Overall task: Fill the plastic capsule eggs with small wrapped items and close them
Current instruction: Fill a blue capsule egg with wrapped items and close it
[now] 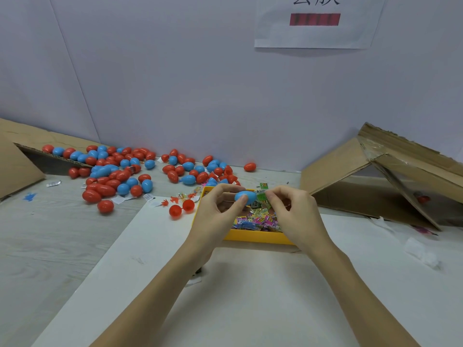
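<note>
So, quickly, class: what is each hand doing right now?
Left hand: holds the blue egg.
Right hand: pinches a green wrapped item.

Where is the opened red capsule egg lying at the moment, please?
In the head view, the opened red capsule egg lies left of centre on the white sheet, just left of the yellow tray and in front of the pile of eggs.

I see a blue egg (245, 197) beside a green packet (261, 197), above a yellow tray (253, 236) of pink, yellow and green wrappers (255, 220). Red and blue eggs (120, 171) litter grey wood-grain table (50, 236); brown cardboard (333, 171) flanks a white sheet (250, 296).
</note>
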### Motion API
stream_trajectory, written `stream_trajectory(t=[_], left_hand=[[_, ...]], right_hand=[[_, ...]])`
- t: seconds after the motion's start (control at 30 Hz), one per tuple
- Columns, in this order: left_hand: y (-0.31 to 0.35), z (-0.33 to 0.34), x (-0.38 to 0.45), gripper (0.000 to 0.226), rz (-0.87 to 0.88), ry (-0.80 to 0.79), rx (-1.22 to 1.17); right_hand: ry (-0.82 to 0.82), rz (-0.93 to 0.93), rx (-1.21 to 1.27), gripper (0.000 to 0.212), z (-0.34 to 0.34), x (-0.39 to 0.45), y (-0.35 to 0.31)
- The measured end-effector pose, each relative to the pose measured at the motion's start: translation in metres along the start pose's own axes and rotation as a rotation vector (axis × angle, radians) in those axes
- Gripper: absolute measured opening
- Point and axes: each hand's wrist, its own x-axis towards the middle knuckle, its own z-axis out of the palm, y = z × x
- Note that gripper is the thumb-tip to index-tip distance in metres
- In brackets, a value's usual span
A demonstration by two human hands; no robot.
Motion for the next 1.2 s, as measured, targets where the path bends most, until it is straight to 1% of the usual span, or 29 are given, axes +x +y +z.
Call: stream_trajectory(t=[0.2,0.43,0.63,0.8,0.9,1.0,1.03,1.1,1.13,1.2], left_hand=[[-0.0010,0.0007,-0.0016,0.028,0.061,0.008,0.110],[-0.0018,0.0009,-0.0029,0.032,0.145,0.032,0.190],[-0.0029,0.0011,-0.0026,0.031,0.154,0.029,0.192],[-0.0032,0.0008,-0.0022,0.030,0.160,0.008,0.158],[-0.0026,0.0003,-0.0026,0.030,0.179,-0.013,0.144],[-0.0016,0.0001,-0.0028,0.028,0.189,-0.021,0.094],[-0.0010,0.0000,-0.0027,0.025,0.189,-0.020,0.073],[-0.0002,-0.0010,-0.0023,0.022,0.198,-0.016,0.058],[-0.0004,-0.0016,-0.0019,0.022,0.208,-0.016,0.061],[-0.0011,-0.0028,-0.0010,0.029,0.212,-0.021,0.035]], right_hand=[[-0.009,0.004,0.031,0.016,0.0001,-0.0001,-0.0009],[-0.007,-0.045,-0.091,0.020,0.0018,-0.0024,-0.0027],[-0.001,-0.021,-0.079,0.021,0.0043,-0.0029,-0.0018],[-0.042,0.050,0.016,0.022,0.0067,-0.0024,-0.0009],[-0.059,0.128,0.192,0.024,0.0077,0.0000,-0.0013],[-0.082,0.212,0.406,0.033,0.0057,0.0012,-0.0054],[-0.089,0.216,0.426,0.032,0.0048,0.0012,-0.0056],[-0.093,0.195,0.410,0.020,0.0044,0.0004,-0.0044],[-0.092,0.193,0.416,0.016,0.0049,0.0000,-0.0038],[-0.081,0.212,0.459,0.014,0.0063,-0.0004,-0.0039]])
